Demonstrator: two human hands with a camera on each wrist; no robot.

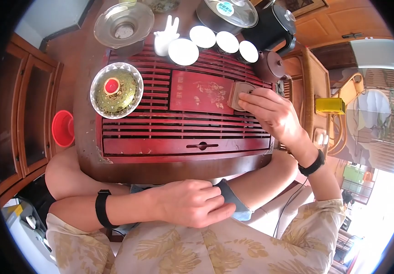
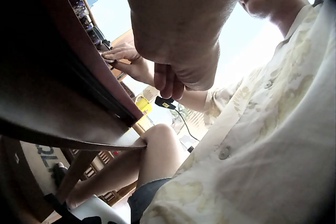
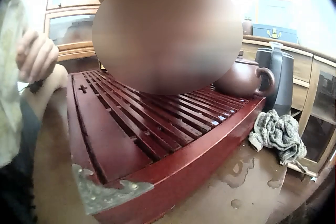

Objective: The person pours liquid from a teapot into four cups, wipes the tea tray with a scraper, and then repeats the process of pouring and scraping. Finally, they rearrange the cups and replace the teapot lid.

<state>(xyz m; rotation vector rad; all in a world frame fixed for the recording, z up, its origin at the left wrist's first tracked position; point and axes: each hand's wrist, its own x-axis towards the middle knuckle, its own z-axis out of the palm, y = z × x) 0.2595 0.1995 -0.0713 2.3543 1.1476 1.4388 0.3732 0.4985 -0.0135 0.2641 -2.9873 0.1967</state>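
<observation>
My right hand (image 1: 277, 114) reaches over the right side of a dark red slatted tea tray (image 1: 188, 147). Its fingertips pinch a small tan, square-edged piece (image 1: 237, 101), partly covered by the fingers, at the right end of a red panel (image 1: 190, 93) with gold designs. In the right wrist view a large blur hides this hand. Loosely curled and holding nothing, my left hand (image 1: 194, 203) hovers over the lap, before the table edge. Just beyond the right hand stands a brown clay teapot (image 1: 268, 66). A patterned lidded bowl (image 1: 126, 101) sits at the tray's left.
Several white cups (image 1: 183, 52) and a white hand-shaped figure (image 1: 166, 37) line the tray's back. Behind are a glass bowl (image 1: 133, 18), a lidded pot (image 1: 226, 13) and a black kettle (image 1: 270, 27). A crumpled grey cloth (image 3: 278, 137) lies beside the tray near water spots.
</observation>
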